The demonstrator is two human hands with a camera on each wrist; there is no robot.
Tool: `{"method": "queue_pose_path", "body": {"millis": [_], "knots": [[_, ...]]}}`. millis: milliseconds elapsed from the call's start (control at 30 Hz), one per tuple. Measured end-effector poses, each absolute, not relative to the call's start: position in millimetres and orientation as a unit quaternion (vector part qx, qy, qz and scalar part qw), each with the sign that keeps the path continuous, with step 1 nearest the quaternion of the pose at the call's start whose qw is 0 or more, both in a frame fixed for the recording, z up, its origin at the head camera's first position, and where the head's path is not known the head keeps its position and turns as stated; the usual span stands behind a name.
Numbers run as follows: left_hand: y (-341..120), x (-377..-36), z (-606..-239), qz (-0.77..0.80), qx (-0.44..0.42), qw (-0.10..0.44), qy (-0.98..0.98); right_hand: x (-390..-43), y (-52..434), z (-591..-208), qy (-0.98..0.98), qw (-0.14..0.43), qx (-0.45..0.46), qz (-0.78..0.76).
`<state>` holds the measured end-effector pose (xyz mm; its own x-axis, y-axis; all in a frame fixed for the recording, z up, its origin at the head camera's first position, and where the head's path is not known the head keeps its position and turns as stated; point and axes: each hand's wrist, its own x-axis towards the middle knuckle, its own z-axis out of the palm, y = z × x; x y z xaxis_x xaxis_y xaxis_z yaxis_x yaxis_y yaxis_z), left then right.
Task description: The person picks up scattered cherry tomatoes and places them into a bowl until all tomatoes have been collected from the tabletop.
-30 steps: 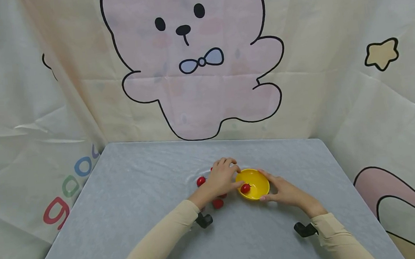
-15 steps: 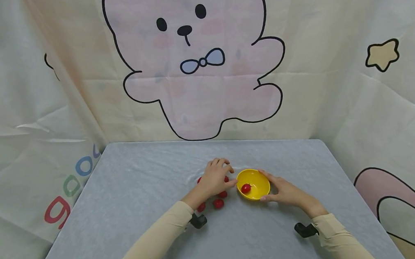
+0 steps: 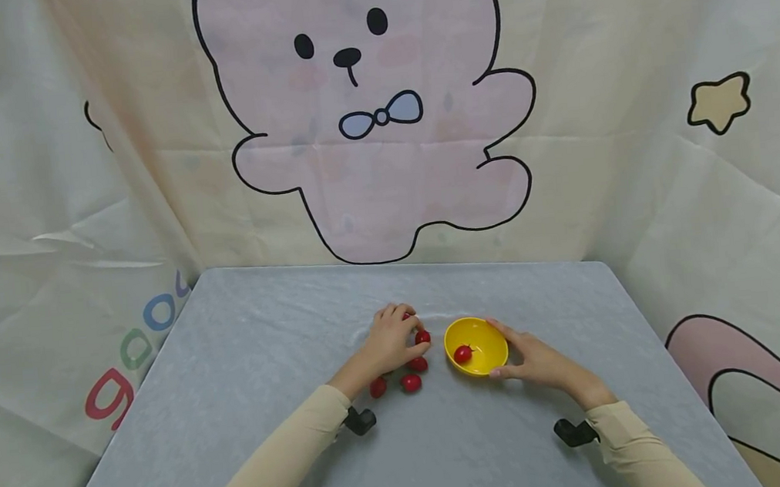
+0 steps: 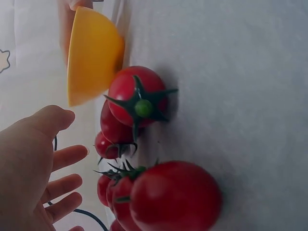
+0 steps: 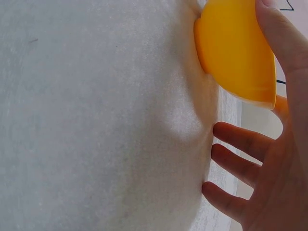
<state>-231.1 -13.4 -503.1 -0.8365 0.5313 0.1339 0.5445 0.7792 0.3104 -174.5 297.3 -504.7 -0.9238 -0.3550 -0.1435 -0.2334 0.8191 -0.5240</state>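
A yellow bowl (image 3: 492, 343) stands on the table with one cherry tomato (image 3: 463, 355) inside. My right hand (image 3: 542, 358) holds the bowl's right side between thumb and index finger; in the right wrist view its other fingers are spread beside the bowl. Left of the bowl lie several red cherry tomatoes with green stems, one of them (image 3: 411, 383) nearest the front. My left hand (image 3: 386, 343) hovers over this group, fingers loosely bent and thumb apart, with nothing held. In the left wrist view a tomato (image 4: 139, 96) lies close to the thumb, not touching it. The hand hides part of the group in the head view.
A grey cloth covers the table (image 3: 505, 450). Curtains printed with a pink bear (image 3: 371, 191) hang behind it and along both sides. Black wrist camera mounts, such as the one under the right forearm (image 3: 575, 432), stick out near the tabletop.
From beside the bowl's left rim, my left hand has moved left over the tomatoes. The right hand and the bowl have stayed almost in place, and the tomato remains in the bowl.
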Motion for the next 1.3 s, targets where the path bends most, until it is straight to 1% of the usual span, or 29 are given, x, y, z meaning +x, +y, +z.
{"method": "queue_pose_path", "body": {"millis": [133,733,1300], "knots": [[-21,-232,-506,-0.175,-0.281,0.015,-0.943,-174,296,-504,0.945,0.118,-0.159,-0.259],[-63,-237,-521,-0.202,-0.254,0.028,-0.946,-175,296,-503,0.945,0.127,-0.152,-0.259],[-82,-232,-519,-0.19,-0.229,0.026,-0.954,-175,295,-510,0.945,0.126,-0.143,-0.267]]}}
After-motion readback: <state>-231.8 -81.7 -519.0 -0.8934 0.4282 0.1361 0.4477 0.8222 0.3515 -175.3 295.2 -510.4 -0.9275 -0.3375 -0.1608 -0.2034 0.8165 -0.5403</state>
